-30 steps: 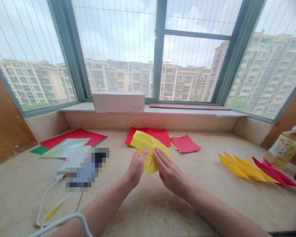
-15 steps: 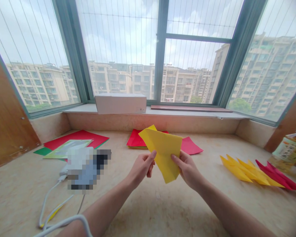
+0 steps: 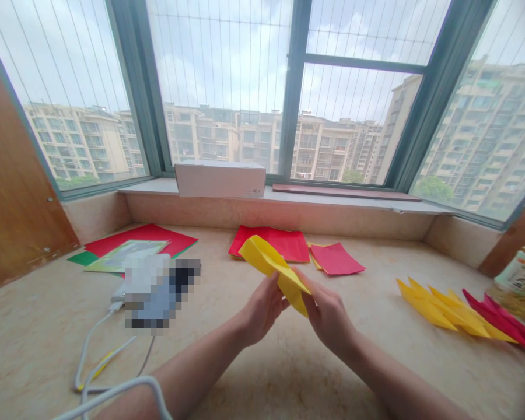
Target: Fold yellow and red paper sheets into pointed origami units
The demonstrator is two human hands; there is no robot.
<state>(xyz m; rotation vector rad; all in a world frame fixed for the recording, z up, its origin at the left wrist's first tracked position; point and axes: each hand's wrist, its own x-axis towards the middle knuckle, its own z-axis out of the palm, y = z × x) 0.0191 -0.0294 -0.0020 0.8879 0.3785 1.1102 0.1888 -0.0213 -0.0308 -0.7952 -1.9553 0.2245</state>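
A sheet of yellow paper (image 3: 262, 256), creased and bent along its length, is held up above the table between both hands. My left hand (image 3: 265, 309) grips its lower left edge, thumb on the near face and fingers behind. My right hand (image 3: 328, 303) pinches the right end, with some fingers hidden behind the sheet. Beyond the hands lie a stack of red paper (image 3: 284, 242) and a smaller pile of red squares (image 3: 338, 259) with a yellow edge showing beneath.
Folded yellow paper pieces (image 3: 446, 309) and dark red ones (image 3: 501, 318) stand at right, beside a bottle (image 3: 520, 277). At left are red sheets (image 3: 144, 236), a blurred-out item (image 3: 157, 297) and white cables (image 3: 85, 350). A white box (image 3: 220, 179) rests on the sill.
The yellow paper has turned from facing me to a tilted, more edge-on position and bends more. Both hands have come closer together, and the view has shifted slightly.
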